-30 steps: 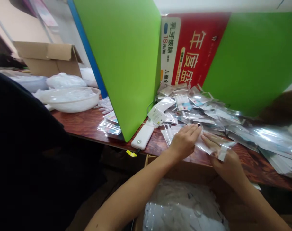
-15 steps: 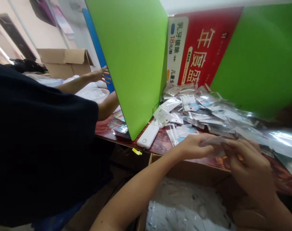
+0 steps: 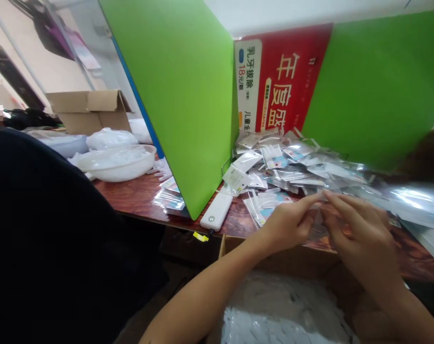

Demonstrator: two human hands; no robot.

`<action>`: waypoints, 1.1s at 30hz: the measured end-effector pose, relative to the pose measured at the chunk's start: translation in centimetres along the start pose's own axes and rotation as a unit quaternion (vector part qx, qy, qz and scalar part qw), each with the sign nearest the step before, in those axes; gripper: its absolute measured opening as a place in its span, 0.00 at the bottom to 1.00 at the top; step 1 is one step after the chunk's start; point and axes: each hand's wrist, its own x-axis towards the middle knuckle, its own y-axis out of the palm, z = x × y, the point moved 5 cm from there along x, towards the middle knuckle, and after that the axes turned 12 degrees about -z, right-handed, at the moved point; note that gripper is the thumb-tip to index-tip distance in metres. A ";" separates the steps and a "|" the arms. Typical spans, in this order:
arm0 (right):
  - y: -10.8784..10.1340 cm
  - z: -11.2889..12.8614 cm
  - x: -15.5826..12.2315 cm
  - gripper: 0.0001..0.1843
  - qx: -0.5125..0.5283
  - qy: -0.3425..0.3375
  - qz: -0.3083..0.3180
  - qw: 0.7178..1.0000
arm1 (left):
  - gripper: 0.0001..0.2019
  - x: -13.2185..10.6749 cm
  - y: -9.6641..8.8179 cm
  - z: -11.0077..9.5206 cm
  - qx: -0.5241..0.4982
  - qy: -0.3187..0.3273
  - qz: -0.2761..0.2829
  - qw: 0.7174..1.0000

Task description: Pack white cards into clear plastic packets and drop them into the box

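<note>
My left hand (image 3: 287, 223) and my right hand (image 3: 367, 239) meet above the table's front edge. Their fingertips pinch a small clear plastic bag (image 3: 316, 230) between them; it is thin and partly covered by the fingers, and I cannot make out whether it holds anything. Just behind my hands spreads a heap of clear packets with printed cards (image 3: 295, 165). Below them stands an open cardboard box (image 3: 291, 255), with many clear and white plastic pieces (image 3: 274, 320) inside.
A green panel (image 3: 181, 95) stands upright on the dark red wooden table (image 3: 120, 196); another green panel (image 3: 377, 86) and a red sign (image 3: 291, 81) stand behind. A white power bank (image 3: 217, 210) lies near the edge. At left are a person in dark clothes (image 3: 52, 239) and a white basin (image 3: 123, 165).
My hands have drawn closer together on the small bag, their fingertips now meeting. The person at left has pulled their arms back from the panel. The view has shifted slightly.
</note>
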 end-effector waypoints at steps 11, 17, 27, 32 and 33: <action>-1.2 0.3 0.6 0.16 -0.048 -0.043 -0.028 0.998 | 0.19 0.2 -0.1 -1.9 0.049 0.071 0.005 0.996; -2.4 -0.2 -0.1 0.14 -0.087 -0.068 -0.041 0.993 | 0.20 0.4 1.0 -2.9 0.085 0.114 0.032 0.989; -3.2 -1.3 -0.5 0.08 -0.129 -0.084 -0.049 0.987 | 0.13 0.4 2.4 -3.4 0.143 0.141 0.082 0.976; -3.2 -2.3 -1.0 0.05 -0.163 -0.066 -0.044 0.984 | 0.18 0.5 3.2 -3.3 0.138 0.152 0.084 0.975; -3.3 -2.6 -1.2 0.04 -0.167 -0.061 -0.044 0.983 | 0.19 0.6 3.3 -3.3 0.138 0.155 0.088 0.974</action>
